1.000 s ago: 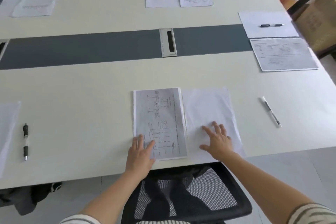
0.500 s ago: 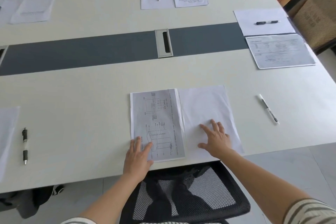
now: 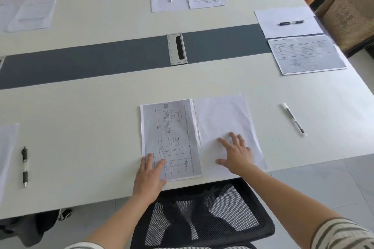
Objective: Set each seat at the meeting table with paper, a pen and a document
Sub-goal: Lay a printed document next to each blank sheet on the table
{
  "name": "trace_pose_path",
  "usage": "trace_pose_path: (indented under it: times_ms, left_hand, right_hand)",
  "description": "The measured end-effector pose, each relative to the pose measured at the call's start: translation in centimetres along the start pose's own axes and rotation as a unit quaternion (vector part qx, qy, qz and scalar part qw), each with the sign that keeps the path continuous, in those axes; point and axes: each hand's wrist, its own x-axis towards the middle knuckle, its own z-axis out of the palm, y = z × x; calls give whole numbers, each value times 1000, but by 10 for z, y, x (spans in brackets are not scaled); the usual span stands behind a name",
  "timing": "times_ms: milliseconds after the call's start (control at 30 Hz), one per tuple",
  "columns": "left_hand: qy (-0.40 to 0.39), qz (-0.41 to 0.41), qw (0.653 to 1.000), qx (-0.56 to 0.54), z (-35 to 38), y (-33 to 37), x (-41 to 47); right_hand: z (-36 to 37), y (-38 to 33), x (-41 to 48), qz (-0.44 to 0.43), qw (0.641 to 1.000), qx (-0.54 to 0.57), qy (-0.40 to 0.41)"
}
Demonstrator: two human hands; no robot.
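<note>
The left hand point(image 3: 148, 176) is being laid flat, fingers straight and slightly spread, on the near left corner of a grey-printed rectangular paper document bearing line diagrams point(image 3: 170, 127). The right hand point(image 3: 235, 154) is being pressed, fingers fanned open, onto the near part of a plain white rectangular sheet of paper point(image 3: 220, 115). The two sheets are lying side by side with their long edges meeting on the pale cream counter point(image 3: 81, 127). A slim white plastic pen point(image 3: 293, 119) is lying on the bare counter well to the right of the right hand, apart from the blank sheet. A black-and-white click pen point(image 3: 24, 166) is lying far to the left of the left hand, beside another white sheet point(image 3: 6, 147). Just below both hands, a black mesh-backed chair point(image 3: 202, 218) is being seen at the counter edge.
</note>
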Motion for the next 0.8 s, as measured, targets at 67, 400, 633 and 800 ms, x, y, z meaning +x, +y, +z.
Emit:
trace_pose_path:
  times_ms: [67,400,633,800]
  left_hand:
    - [-1,0,1000,2,0,0,1]
    - [7,1,1000,-7,4,-2,4]
    - [5,-3,1000,-2,7,-3,6]
    - [1,-6,1000,3,4,-1,6]
  right_hand:
    - [-7,5,1,4,999,20,26]
    - [-76,145,34,252,938,125,204]
    - [-62,175,41,337,913,171,151]
    - [-65,136,38,246,932,217,157]
